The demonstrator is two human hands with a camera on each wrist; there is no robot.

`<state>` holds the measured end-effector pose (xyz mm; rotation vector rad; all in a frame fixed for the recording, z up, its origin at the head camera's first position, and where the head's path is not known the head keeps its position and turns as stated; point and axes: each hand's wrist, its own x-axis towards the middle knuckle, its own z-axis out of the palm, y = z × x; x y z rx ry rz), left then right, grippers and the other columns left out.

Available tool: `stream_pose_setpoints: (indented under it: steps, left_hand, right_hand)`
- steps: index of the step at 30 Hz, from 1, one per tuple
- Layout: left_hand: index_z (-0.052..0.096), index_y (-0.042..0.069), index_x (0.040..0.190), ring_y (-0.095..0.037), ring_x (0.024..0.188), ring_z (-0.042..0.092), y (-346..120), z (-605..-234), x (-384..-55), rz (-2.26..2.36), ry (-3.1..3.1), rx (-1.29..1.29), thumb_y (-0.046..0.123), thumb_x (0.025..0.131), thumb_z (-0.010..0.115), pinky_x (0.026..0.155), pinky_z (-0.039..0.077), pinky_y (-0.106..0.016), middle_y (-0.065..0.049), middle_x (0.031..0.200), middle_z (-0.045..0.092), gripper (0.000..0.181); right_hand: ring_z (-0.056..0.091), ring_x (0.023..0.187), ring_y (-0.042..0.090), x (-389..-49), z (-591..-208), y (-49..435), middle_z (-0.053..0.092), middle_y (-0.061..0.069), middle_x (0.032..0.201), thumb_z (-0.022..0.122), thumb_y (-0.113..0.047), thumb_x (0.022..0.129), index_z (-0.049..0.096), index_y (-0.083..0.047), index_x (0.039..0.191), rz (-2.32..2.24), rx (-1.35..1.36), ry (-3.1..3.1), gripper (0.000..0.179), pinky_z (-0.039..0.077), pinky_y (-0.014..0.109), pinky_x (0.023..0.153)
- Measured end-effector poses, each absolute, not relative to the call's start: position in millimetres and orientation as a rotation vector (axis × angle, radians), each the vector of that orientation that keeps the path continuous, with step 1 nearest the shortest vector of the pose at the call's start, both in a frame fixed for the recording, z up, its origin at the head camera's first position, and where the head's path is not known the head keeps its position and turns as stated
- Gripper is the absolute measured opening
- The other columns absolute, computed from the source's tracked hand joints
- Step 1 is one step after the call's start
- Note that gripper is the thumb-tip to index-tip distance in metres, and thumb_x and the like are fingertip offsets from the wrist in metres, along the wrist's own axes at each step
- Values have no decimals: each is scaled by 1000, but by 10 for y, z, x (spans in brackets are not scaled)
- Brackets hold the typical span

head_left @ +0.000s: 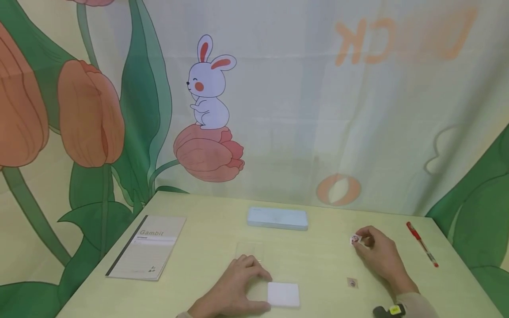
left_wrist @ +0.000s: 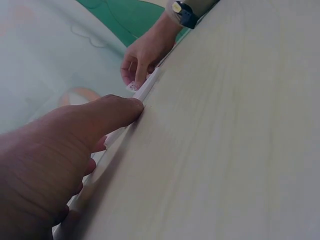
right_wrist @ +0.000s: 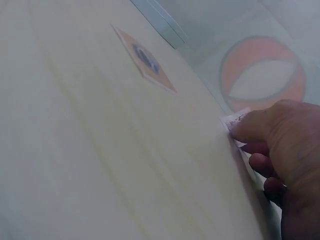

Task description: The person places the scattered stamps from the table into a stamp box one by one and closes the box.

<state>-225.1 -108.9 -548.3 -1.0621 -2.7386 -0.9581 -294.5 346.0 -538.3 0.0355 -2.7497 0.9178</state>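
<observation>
My left hand (head_left: 236, 287) holds a white square pad (head_left: 283, 295) by its left side, the thumb at the near corner and the forefinger at the far one. The left wrist view shows the thumb on the edge of this thin pad. Further right, my right hand (head_left: 379, 254) pinches a small white sticker-like piece (head_left: 355, 239) with a dark red print between thumb and forefinger. In the right wrist view the thumb (right_wrist: 252, 126) covers part of it. A small tan square (head_left: 352, 283) with a dark round print lies on the table between the hands, nearer the right.
Behind my left hand lies a clear flat square (head_left: 249, 251). A pale blue box (head_left: 277, 218) stands at the back middle. On the left is a notebook (head_left: 146, 247), and a red pen (head_left: 422, 244) lies at the right. A printed curtain (head_left: 278, 110) hangs behind the table.
</observation>
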Motion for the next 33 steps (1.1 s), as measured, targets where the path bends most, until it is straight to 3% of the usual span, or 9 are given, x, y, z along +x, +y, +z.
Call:
stream_pose_setpoints:
  steps: [4, 9, 23, 29, 33]
  left_hand:
    - [76, 39, 126, -2, 114, 48, -1092, -5483, -2244, -958, -2729, -1057, 57, 87, 90, 100, 44, -32, 21, 118, 59, 45]
    - [76, 39, 126, -2, 114, 48, -1095, -5483, -2239, -951, -2730, -1053, 58, 87, 90, 102, 44, -33, 22, 118, 59, 45]
    - [77, 38, 125, -2, 113, 48, -1085, -5475, -2232, -965, -2728, -1051, 55, 86, 92, 100, 43, -31, 21, 118, 59, 45]
    - [78, 37, 124, -2, 113, 49, -1092, -5465, -2221, -979, -2719, -1053, 54, 85, 93, 100, 44, -32, 21, 118, 60, 44]
    - [77, 38, 124, -2, 114, 49, -1082, -5460, -2235, -966, -2733, -1040, 54, 85, 93, 102, 44, -33, 21, 119, 60, 45]
  right_hand:
    - [68, 99, 26, -2919, -5360, 3433, 76, 10, 108, 79, -10, 103, 68, -7, 128, 971, 5, -2693, 28, 52, 35, 82]
    - [73, 96, 22, -2895, -5286, 3341, 78, 14, 109, 80, -10, 103, 65, -5, 133, 1130, -5, -2620, 33, 54, 22, 73]
    - [79, 88, 22, -2650, -4772, 2654, 77, 19, 106, 80, -7, 102, 71, 0, 130, 1689, 303, -2467, 30, 63, 31, 75]
    - [79, 83, 19, -2492, -4685, 2314, 77, 17, 100, 82, -6, 100, 75, 0, 123, 1800, 438, -2463, 25, 64, 33, 73]
    - [78, 82, 24, -2405, -4690, 2151, 78, 16, 99, 83, -7, 99, 76, -2, 121, 1831, 515, -2489, 23, 63, 32, 73]
